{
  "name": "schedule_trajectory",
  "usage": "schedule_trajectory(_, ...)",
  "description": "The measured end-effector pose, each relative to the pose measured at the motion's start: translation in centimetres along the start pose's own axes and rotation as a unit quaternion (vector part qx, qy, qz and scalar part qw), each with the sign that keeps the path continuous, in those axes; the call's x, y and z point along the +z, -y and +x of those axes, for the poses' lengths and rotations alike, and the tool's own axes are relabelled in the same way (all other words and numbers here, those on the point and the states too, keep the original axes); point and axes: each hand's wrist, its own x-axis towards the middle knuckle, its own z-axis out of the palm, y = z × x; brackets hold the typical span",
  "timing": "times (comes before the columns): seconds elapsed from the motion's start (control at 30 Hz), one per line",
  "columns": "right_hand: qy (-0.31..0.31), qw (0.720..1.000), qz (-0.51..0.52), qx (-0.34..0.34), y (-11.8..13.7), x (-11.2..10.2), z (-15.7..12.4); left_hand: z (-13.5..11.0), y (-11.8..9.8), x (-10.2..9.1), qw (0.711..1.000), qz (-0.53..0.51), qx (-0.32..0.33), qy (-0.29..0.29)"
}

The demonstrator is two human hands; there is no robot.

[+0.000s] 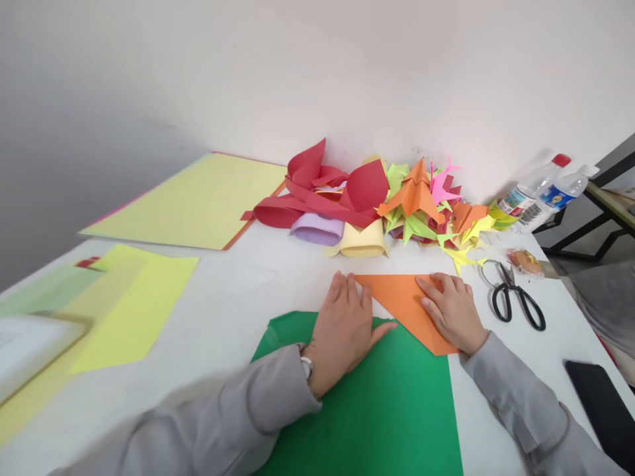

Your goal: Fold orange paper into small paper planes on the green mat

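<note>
An orange folded paper [401,294] lies partly over a large green sheet [381,410] on the white table. My left hand [344,324] rests flat with its fingers stretched out, its fingertips at the orange paper's left corner and its palm above the green sheet. My right hand [451,311] lies on the right part of the orange paper, fingers spread and touching its surface. Neither hand is wrapped round anything. The left hand hides some of the green sheet's upper edge, and the right hand covers part of the orange paper's right side.
Large pale yellow sheets [198,198] lie at the back left, bright yellow paper [143,311] nearer. Red paper shapes [342,198] and folded paper pieces [417,192] are piled at the back. Scissors [510,294], two plastic bottles [533,185] and a black phone [600,410] are on the right.
</note>
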Motion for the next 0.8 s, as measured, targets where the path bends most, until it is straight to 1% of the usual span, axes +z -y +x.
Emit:
schedule_trajectory(0.1,0.001,1.000,0.005,0.000,0.0,0.0,0.0,0.3,0.3,-0.3,1.000,0.024,0.005,0.001)
schedule_trajectory(0.3,0.000,1.000,-0.001,-0.001,0.1,0.0,0.0,0.4,0.3,-0.2,1.000,0.019,0.022,0.002)
schedule_trajectory(0.47,0.005,1.000,0.002,0.004,0.1,0.0,0.1,0.0,0.0,-0.2,0.998,0.047,0.043,-0.017)
schedule_trajectory(0.63,0.005,1.000,0.004,0.005,0.2,-0.1,0.1,-1.1,-1.4,-0.3,0.995,-0.010,0.097,-0.019)
schedule_trajectory(0.8,0.001,1.000,0.006,0.005,0.3,-0.1,0.1,-2.3,-2.6,-0.3,0.992,-0.050,0.114,-0.016)
